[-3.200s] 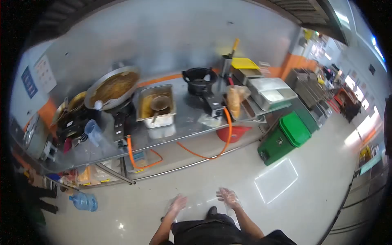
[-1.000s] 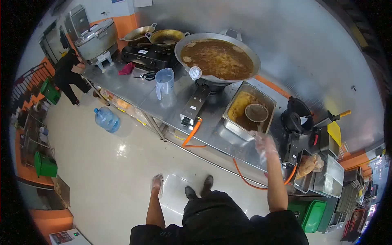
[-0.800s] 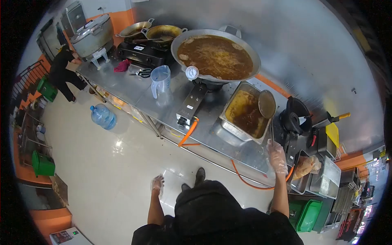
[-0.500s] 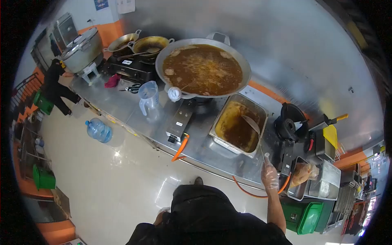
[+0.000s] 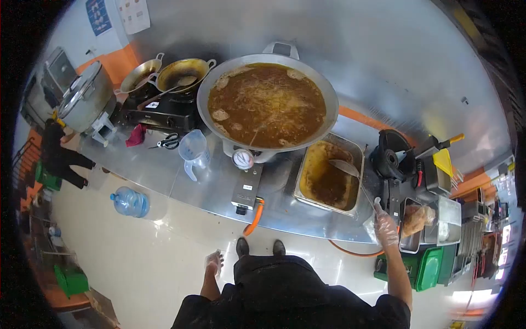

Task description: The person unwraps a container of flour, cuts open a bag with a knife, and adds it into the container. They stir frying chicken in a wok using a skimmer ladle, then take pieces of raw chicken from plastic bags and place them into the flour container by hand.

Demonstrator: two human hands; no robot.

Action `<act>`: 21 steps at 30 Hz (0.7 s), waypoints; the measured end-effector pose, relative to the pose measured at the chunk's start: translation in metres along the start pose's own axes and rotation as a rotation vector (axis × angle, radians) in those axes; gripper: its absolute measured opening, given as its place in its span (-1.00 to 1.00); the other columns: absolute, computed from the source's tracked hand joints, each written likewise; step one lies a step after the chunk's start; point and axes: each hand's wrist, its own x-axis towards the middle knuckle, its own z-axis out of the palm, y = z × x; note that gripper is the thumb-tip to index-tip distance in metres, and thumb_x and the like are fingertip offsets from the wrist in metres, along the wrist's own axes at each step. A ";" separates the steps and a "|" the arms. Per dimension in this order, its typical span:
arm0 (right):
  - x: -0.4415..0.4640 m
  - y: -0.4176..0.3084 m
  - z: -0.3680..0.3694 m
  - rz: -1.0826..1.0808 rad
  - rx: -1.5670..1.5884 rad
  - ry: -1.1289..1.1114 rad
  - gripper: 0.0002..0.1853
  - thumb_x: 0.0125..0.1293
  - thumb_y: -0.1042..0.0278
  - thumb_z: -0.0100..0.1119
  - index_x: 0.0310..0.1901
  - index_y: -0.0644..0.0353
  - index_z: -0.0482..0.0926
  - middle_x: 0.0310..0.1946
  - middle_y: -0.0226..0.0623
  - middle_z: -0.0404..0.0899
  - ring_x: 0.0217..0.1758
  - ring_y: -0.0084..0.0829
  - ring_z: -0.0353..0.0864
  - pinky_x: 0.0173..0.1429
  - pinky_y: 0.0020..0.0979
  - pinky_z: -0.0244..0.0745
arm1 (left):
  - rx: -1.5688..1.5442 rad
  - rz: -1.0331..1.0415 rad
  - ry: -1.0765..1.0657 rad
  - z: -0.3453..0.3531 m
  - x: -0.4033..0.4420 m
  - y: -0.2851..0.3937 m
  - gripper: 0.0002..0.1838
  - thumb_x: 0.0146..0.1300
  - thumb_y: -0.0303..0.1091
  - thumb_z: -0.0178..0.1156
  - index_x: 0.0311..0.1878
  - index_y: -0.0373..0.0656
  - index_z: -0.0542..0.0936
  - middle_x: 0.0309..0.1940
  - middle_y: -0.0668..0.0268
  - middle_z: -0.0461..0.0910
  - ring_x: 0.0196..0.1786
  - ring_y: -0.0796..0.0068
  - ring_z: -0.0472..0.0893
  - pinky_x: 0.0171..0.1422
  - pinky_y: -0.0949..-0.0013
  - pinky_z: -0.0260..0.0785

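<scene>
Now, right hand point(image 5: 386, 227): gloved and closed around the handle end of the long-handled strainer point(image 5: 344, 167); exact finger placement is unclear.
Strainer: bowl inside the right side of the steel pan point(image 5: 323, 205), seen nearly edge-on; contact with the brown liquid cannot be told. A second ago it faces upward over the pan with the hand at its handle; it is since turned.
Consequence: the strainer appears under the right hand's control, and its bowl remains within the pan.
Left hand point(image 5: 215, 263): gloved, fingers spread, holding nothing, low beside the body; back in clear view after being mostly hidden.
Wok point(image 5: 203, 101): just beside the pan, full of bubbling oil point(image 5: 263, 104), now more central in view.
Dial thermometer point(image 5: 243, 159): at the wok's near rim.
</scene>
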 end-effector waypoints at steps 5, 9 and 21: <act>0.027 -0.039 -0.033 -0.190 0.080 0.371 -0.57 0.45 0.37 -0.09 0.33 0.11 0.37 -0.25 0.05 0.62 -0.27 0.03 0.61 -0.22 -0.04 0.44 | -0.009 -0.040 0.064 -0.027 0.018 0.014 -0.62 0.26 0.02 0.23 -0.01 -0.03 0.59 -0.24 0.32 0.60 -0.31 0.37 0.53 -0.34 0.23 0.35; 0.063 -0.114 -0.128 0.027 0.106 0.188 -0.65 0.47 0.23 -0.12 0.17 0.07 0.51 -0.31 -0.22 0.59 -0.20 -0.20 0.60 -0.11 -0.17 0.46 | -0.031 -0.067 0.006 -0.053 0.037 -0.002 -0.62 0.28 0.01 0.23 -0.01 -0.04 0.58 -0.25 0.33 0.59 -0.31 0.37 0.53 -0.34 0.21 0.35; 0.270 -0.210 -0.170 0.032 -0.285 0.128 -0.72 0.37 0.27 -0.03 -0.08 0.25 0.59 -0.10 0.05 0.61 -0.06 0.08 0.61 0.04 -0.02 0.52 | -0.142 -0.161 0.008 -0.063 0.024 -0.032 -0.58 0.36 -0.02 0.17 0.04 -0.18 0.53 -0.12 0.20 0.60 -0.17 0.23 0.57 -0.19 0.09 0.41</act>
